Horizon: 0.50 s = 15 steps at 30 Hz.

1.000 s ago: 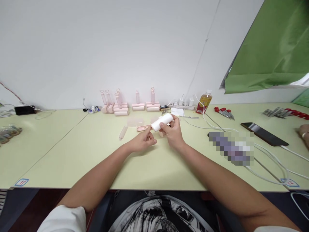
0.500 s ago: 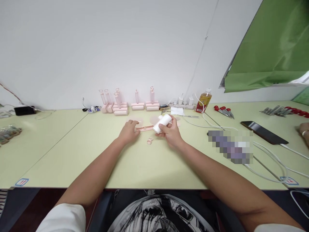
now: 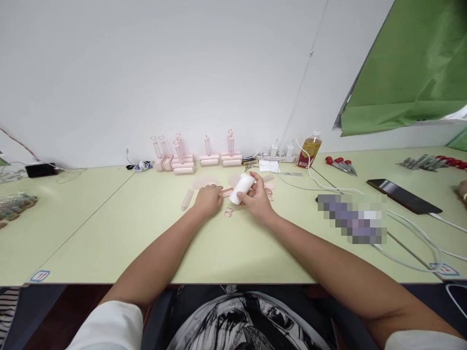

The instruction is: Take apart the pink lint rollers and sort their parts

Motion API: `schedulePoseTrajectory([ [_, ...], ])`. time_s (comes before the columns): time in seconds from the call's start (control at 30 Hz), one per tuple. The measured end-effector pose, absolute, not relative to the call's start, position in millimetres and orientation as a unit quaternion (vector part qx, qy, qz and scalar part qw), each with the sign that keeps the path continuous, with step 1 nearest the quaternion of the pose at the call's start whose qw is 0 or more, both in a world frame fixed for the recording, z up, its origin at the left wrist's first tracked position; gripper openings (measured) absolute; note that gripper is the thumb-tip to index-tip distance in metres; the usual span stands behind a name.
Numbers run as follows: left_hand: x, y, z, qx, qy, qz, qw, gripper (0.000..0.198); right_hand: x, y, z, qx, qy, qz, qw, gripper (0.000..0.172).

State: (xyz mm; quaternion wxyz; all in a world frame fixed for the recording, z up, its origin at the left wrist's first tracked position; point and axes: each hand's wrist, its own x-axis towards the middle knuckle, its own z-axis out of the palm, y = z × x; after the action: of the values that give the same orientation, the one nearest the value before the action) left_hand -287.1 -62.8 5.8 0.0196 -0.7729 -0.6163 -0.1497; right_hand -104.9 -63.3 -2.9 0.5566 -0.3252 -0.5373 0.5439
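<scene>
My right hand (image 3: 258,197) is closed around a white lint roll (image 3: 242,188), holding it tilted above the table. Just left of the roll, my left hand (image 3: 209,200) has its fingers closed at the end of a pink plastic strip (image 3: 226,192); the fingers hide part of that strip. A small pink heart-topped ring piece (image 3: 228,212) lies in front of the hands. To the left rests a pale pink see-through tube (image 3: 187,200). Behind my left hand is a translucent pink sheet-like piece (image 3: 201,181). More small pink parts (image 3: 269,187) lie beyond my right hand.
Several pink lint rollers (image 3: 183,167) stand along the wall. Toward the right are a power strip (image 3: 279,158), a drink bottle (image 3: 310,149), red-handled tools (image 3: 341,165), a black phone (image 3: 403,195) and white cables. A black box (image 3: 41,169) sits far left.
My left hand has moved right onto the strip, uncovering the pale tube on its left. The white roll in my right hand has turned more upright.
</scene>
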Motion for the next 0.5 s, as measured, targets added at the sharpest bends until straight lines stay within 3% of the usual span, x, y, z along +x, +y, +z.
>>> schedulePoseTrajectory([
  [0.1,-287,-65,8,-0.758,-0.639,-0.126,0.025,0.029,-104,-62,-5,-0.312,-0.544,0.541,0.560,0.088],
  [0.37,-301,-66,5,-0.736,-0.657,-0.123,-0.105,0.018,-103,-61,-7,-0.308,-0.550,0.539,0.559,0.085],
  [0.5,-306,-65,5,-0.684,-0.668,-0.241,-0.165,0.015,-103,-64,-3,-0.313,-0.538,0.549,0.559,0.088],
])
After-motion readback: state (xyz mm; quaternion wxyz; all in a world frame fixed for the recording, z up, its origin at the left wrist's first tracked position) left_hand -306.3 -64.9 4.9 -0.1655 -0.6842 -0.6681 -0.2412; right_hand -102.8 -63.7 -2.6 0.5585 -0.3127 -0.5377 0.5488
